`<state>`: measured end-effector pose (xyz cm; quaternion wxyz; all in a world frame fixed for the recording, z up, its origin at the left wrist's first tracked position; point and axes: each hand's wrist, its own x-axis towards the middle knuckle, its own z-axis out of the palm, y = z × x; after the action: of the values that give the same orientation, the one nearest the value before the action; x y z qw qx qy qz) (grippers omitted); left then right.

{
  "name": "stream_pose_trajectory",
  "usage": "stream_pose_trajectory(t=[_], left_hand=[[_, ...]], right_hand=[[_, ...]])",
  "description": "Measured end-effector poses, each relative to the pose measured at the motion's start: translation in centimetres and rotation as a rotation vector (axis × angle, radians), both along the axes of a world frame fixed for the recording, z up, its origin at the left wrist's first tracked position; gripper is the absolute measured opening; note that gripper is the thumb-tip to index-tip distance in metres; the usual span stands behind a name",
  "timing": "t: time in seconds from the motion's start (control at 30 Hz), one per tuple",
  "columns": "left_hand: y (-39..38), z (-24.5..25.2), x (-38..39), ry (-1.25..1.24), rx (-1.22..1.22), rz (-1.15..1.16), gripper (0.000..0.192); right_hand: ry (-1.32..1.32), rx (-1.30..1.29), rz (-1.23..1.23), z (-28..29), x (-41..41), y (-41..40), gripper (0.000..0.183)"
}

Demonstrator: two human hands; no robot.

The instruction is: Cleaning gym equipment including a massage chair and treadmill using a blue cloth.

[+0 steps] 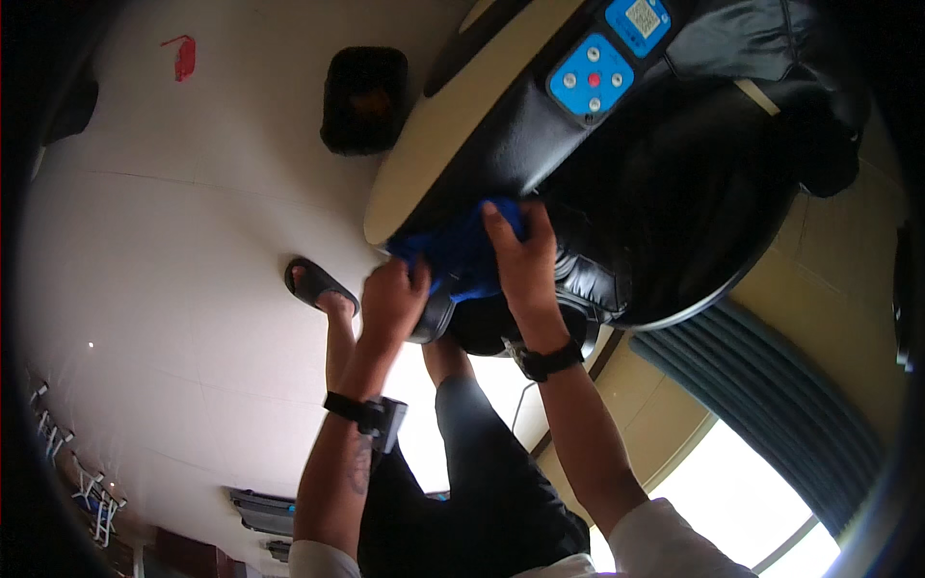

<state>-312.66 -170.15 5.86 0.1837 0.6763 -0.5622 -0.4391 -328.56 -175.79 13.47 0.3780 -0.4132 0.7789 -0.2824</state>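
A blue cloth (462, 253) lies bunched over the end of a black padded armrest (517, 144), part of a massage chair with cream side trim. My left hand (394, 292) grips the cloth's near left edge, its fingers curled. On the cloth's right side, my right hand (524, 249) pinches it between thumb and fingers. Both wrists wear black bands. Further up the armrest sits a blue control panel (592, 78) with round buttons. The black seat (672, 195) is to the right of my right hand.
A black square bin or stool (365, 101) stands on the pale floor left of the chair. A red object (185, 58) lies beyond it. Blue-grey curtains (766, 404) hang at the right by a bright window. White folding frames (94, 498) are at the lower left.
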Motion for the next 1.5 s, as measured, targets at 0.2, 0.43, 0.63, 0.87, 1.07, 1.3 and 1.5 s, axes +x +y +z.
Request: stream_pose_trajectory(t=[0.2,0.43,0.63,0.87,1.07,1.3,1.5], left_hand=[[-4.1,3.6,1.5,0.166,-0.065,0.058,0.026],[-9.7,10.0,-3.4,0.422,-0.176,0.088,0.029],[-8.9,9.8,-4.8,0.424,-0.158,0.107,0.028],[-8.7,8.1,-3.5,0.438,-0.141,0.131,0.029],[-6.2,6.7,-3.6,0.402,-0.122,0.163,0.029],[-0.9,3.0,-0.6,0.227,0.148,0.189,0.036],[-5.9,9.2,-3.0,0.356,-0.114,0.258,0.03]], right_hand=[[0.37,-0.181,0.067,4.1,-1.0,-2.1,0.038],[0.595,-0.415,0.131,11.9,-3.6,-9.8,0.038],[0.293,-0.06,0.175,11.4,-5.2,-13.9,0.055],[-0.251,-0.021,-0.056,10.3,-4.0,-12.8,0.06],[-0.397,0.009,-0.168,8.7,-2.8,-9.5,0.056],[-0.151,0.062,-0.093,2.6,-0.8,-2.4,0.05],[0.116,-0.202,-0.176,7.3,-1.4,-7.1,0.035]])
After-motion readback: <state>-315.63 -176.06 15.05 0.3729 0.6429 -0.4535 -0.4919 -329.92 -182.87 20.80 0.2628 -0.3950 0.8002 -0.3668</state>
